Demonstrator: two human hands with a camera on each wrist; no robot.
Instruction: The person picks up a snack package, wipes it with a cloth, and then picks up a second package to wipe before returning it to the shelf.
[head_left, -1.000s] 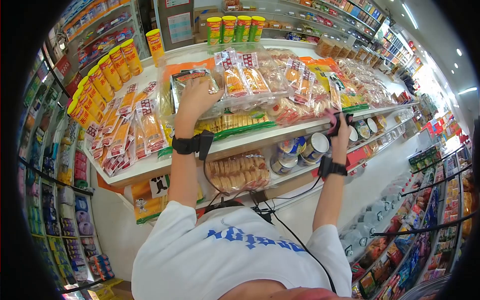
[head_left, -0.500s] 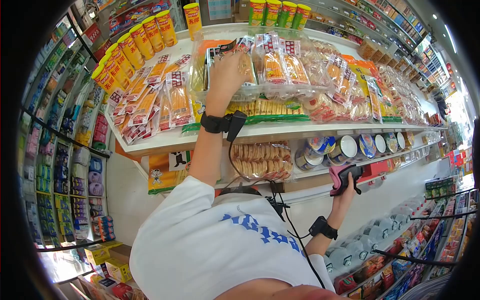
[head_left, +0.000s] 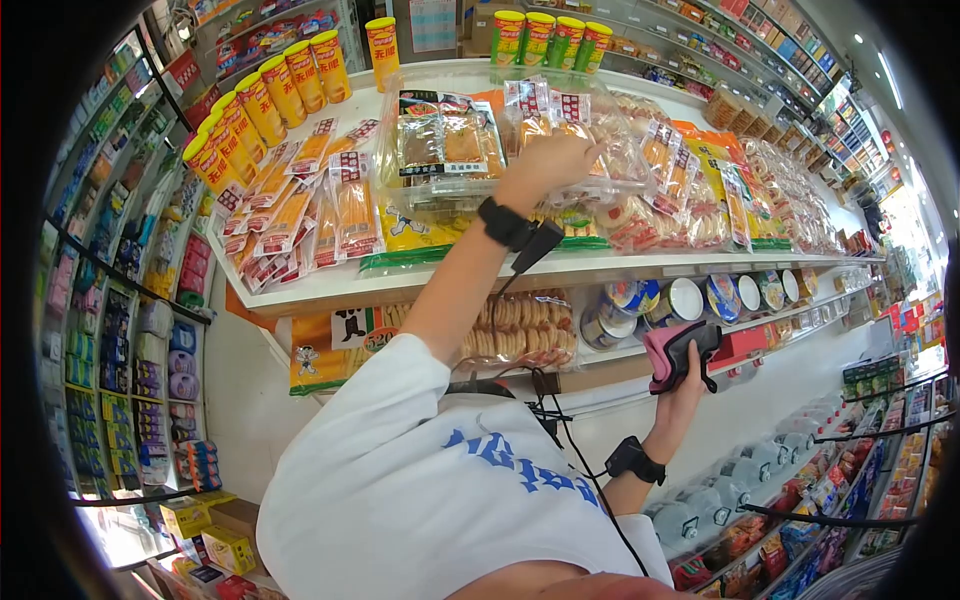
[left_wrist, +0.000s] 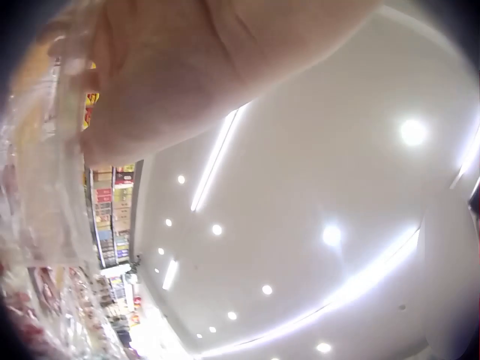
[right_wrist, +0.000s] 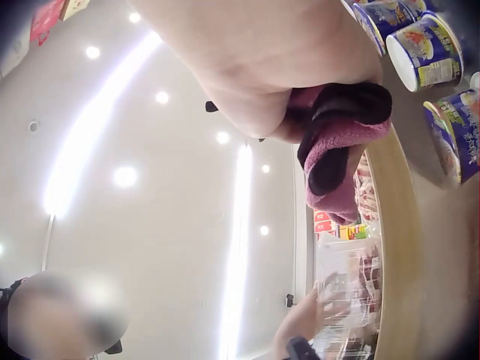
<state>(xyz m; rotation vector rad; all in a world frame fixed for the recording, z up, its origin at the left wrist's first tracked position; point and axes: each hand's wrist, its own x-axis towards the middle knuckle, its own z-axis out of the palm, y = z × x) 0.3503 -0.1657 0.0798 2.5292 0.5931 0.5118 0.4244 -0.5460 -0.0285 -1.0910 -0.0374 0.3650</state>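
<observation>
My left hand [head_left: 550, 166] reaches over a clear plastic tray [head_left: 450, 194], above orange snack packets with white-and-red labels [head_left: 528, 98]. In the left wrist view its fingers lie extended beside clear plastic. To its left in the tray lies a larger flat pack with black trim [head_left: 448, 135], its tan pieces showing. Lower and to the right, away from the shelf top, my right hand [head_left: 683, 392] grips a pink cloth with a black curved piece [head_left: 684, 358]. The right wrist view shows the fuzzy pink cloth [right_wrist: 337, 146] bunched within the black piece.
Loose orange packets [head_left: 290, 215] are piled left of the tray, before a row of yellow cans [head_left: 262, 110]. Green cans [head_left: 550, 42] stand behind. Bagged snacks [head_left: 800, 190] cover the right side. Blue tubs [head_left: 632, 298] line the lower shelf, below the front edge [head_left: 420, 276].
My left hand has moved right from the black-trimmed pack, which now lies uncovered, to the orange packets. My right hand, holding the cloth, has dropped from the shelf edge towards me.
</observation>
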